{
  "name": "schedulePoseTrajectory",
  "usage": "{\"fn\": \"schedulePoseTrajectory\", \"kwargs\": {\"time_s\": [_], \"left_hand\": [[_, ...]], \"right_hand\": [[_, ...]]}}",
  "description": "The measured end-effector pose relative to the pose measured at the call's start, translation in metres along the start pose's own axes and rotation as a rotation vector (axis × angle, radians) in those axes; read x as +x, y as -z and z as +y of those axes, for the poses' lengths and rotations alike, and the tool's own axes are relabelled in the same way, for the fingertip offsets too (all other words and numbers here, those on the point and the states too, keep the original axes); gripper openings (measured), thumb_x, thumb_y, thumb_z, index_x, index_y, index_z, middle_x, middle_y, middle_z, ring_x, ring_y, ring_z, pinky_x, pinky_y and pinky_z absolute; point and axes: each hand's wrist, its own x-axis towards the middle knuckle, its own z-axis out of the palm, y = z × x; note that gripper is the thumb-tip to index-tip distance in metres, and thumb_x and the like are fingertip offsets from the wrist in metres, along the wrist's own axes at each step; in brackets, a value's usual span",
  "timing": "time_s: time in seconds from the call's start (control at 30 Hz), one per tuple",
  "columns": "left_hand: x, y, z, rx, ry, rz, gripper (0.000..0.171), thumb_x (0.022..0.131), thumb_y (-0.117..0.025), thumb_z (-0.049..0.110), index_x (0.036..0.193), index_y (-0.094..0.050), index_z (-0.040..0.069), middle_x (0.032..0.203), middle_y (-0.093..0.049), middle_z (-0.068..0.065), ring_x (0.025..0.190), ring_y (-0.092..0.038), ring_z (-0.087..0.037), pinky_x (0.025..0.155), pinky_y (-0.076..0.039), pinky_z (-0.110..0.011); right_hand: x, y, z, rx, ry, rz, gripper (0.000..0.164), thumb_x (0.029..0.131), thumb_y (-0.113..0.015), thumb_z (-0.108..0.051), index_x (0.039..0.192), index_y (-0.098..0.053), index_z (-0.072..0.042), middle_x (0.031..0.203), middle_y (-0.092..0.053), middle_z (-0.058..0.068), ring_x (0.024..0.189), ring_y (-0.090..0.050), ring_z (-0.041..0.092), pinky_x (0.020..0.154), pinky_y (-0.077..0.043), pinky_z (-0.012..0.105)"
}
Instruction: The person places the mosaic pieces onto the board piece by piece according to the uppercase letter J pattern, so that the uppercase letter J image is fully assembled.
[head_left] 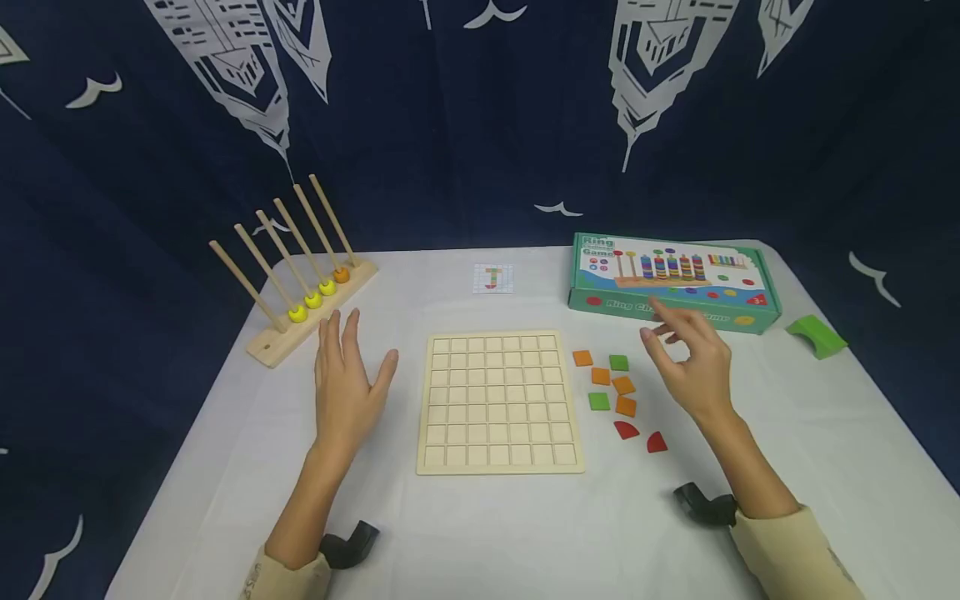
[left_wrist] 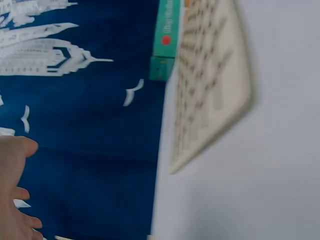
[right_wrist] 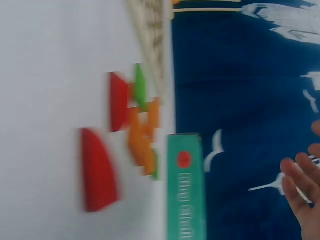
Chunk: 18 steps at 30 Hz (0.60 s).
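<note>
My left hand (head_left: 347, 387) hovers left of a wooden grid board (head_left: 498, 404), its fingers extended and holding nothing. To the board's right, my right hand (head_left: 693, 362) is over the table with loosely bent fingers and nothing in them. Between the board and that hand lie several orange square tiles (head_left: 601, 377), two green tiles (head_left: 599, 402) and two red quarter-round pieces (head_left: 657, 442). In the right wrist view a red piece (right_wrist: 97, 172) appears blurred. A small pattern card (head_left: 492, 279) rests behind the board.
A wooden peg stand (head_left: 315, 312) with yellow and orange beads is at the back left. At the back right sits a teal game box (head_left: 675, 283), with a green arch block (head_left: 817, 336) beside it. The white table (head_left: 465, 533) meets a dark blue curtain (head_left: 450, 125) behind.
</note>
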Motion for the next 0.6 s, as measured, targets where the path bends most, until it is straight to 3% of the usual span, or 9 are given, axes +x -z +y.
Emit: {"fn": "schedulePoseTrajectory", "kwargs": {"time_s": [0.1,0.23,0.37,0.47,0.6], "left_hand": [[-0.013,-0.014,-0.008,-0.063,0.005,-0.048,0.073,0.087,-0.053,0.043,0.142,-0.022,0.007,0.147,-0.012,-0.016,0.134,-0.016,-0.036,0.100,-0.024,-0.059],[-0.026,-0.035,-0.022,-0.142,-0.004,-0.228,0.082,0.084,-0.055,0.048,0.144,-0.013,0.013,0.150,-0.003,-0.010,0.132,-0.020,-0.038,0.099,-0.029,-0.057],[-0.034,-0.053,-0.036,-0.225,-0.044,-0.407,0.094,0.078,-0.062,0.050,0.145,-0.006,0.015,0.151,0.002,-0.009,0.135,-0.012,-0.034,0.102,-0.025,-0.056],[-0.039,-0.062,-0.042,-0.245,-0.071,-0.505,0.104,0.072,-0.065,0.056,0.145,-0.004,0.014,0.151,0.002,-0.008,0.137,-0.004,-0.032,0.103,-0.020,-0.058],[-0.045,-0.067,-0.044,-0.225,-0.112,-0.601,0.116,0.062,-0.067,0.066,0.145,-0.005,0.013,0.152,0.001,-0.006,0.138,0.003,-0.027,0.108,-0.011,-0.053]], "right_hand": [[-0.009,-0.008,0.010,0.050,-0.032,-0.065,0.043,0.078,-0.069,-0.013,0.119,-0.060,-0.016,0.080,-0.058,0.005,0.063,-0.048,0.011,0.056,-0.036,0.011],[-0.017,-0.021,0.024,0.077,-0.091,-0.188,0.042,0.076,-0.071,-0.019,0.117,-0.062,-0.017,0.062,-0.047,-0.001,0.049,-0.033,0.006,0.043,-0.027,0.021],[-0.019,-0.031,0.032,0.047,-0.220,-0.349,0.047,0.075,-0.072,-0.034,0.118,-0.061,-0.020,0.050,-0.035,-0.002,0.043,-0.027,0.009,0.038,-0.021,0.025],[-0.017,-0.038,0.037,0.024,-0.284,-0.477,0.053,0.073,-0.071,-0.043,0.119,-0.060,-0.020,0.047,-0.031,-0.001,0.041,-0.025,0.011,0.036,-0.021,0.025],[-0.014,-0.048,0.043,0.038,-0.283,-0.590,0.052,0.073,-0.071,-0.043,0.118,-0.060,-0.018,0.046,-0.029,-0.001,0.039,-0.024,0.010,0.035,-0.021,0.024]]}}
